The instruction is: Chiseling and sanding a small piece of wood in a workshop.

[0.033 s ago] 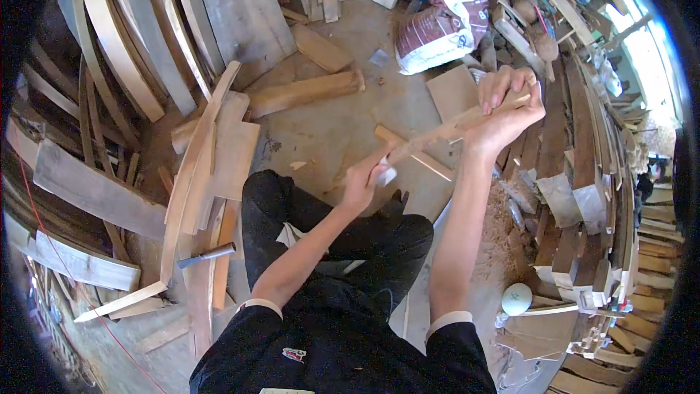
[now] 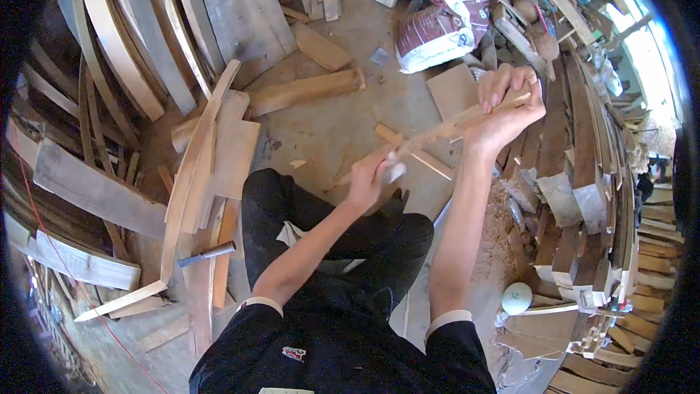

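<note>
at the left, a bladed hand tool point(image 2: 207, 253) with a dark handle lay across a pile of boards point(image 2: 197, 284), near the person's left leg point(image 2: 264, 204), so a nudge from that leg could perhaps have slid it off. next, the left hand point(image 2: 364, 179) had its fingers curled closed around a small white pad point(image 2: 395, 173), which sat against the wooden strip point(image 2: 436, 132); the pad was blurred, and i could not tell whether those fingers gripped the wood too. the strip slanted between the two hands, above the floor point(image 2: 292, 147), with nothing seen propping its middle; hard pressure from the left might have made it twist or bow, and a rough edge might have put a splinter into the fingers. at its other end the right hand point(image 2: 510, 104) had its fingers folded snugly over the wood, and a slackening there would probably have let the strip swing. counted from the left: one bladed tool, one white pad, one strip in hand, one short stick point(image 2: 434, 163) on the floor below it, one white and maroon bag point(image 2: 441, 55), one round pale green object point(image 2: 517, 298); the stacked timber point(image 2: 580, 142) at the right overlapped too much to count.
</note>
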The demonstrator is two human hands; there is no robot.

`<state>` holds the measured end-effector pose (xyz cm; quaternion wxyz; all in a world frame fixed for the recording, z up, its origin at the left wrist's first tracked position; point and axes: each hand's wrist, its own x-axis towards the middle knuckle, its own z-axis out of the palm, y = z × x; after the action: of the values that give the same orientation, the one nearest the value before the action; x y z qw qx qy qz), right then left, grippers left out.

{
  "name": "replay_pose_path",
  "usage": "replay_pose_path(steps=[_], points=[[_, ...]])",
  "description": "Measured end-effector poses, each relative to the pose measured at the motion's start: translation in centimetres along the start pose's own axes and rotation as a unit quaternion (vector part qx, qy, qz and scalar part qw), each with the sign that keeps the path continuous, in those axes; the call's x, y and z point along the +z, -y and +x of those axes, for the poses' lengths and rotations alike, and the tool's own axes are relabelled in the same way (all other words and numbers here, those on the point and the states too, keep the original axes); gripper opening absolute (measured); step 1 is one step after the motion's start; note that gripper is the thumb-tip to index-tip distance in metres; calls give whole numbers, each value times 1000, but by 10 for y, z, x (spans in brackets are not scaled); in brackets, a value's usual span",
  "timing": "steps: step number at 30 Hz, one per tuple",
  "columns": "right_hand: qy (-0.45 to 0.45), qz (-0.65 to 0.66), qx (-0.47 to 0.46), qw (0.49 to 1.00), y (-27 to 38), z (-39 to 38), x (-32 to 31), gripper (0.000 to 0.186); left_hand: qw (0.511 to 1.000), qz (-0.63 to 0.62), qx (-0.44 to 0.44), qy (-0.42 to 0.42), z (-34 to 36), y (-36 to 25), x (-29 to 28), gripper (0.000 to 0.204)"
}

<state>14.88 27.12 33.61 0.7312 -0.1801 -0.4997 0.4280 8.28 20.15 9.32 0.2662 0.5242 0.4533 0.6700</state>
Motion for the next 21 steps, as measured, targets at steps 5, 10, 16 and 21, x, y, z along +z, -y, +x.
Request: replay_pose_path(steps=[5,10,16,21], points=[[28,50,16,998,-7,3,-5,30,998,3,61,29,66,-98,17,41],[8,8,6,1000,0,3,-3,32,998,49,14,39,19,-34,1,42],[0,-13,-20,1000,-3,-3,2,34,985,161,-66,3,-49,60,-20,42],[-73,-134,-50,987,-9,0,9,32,990,50,126,-51,50,-66,19,42]])
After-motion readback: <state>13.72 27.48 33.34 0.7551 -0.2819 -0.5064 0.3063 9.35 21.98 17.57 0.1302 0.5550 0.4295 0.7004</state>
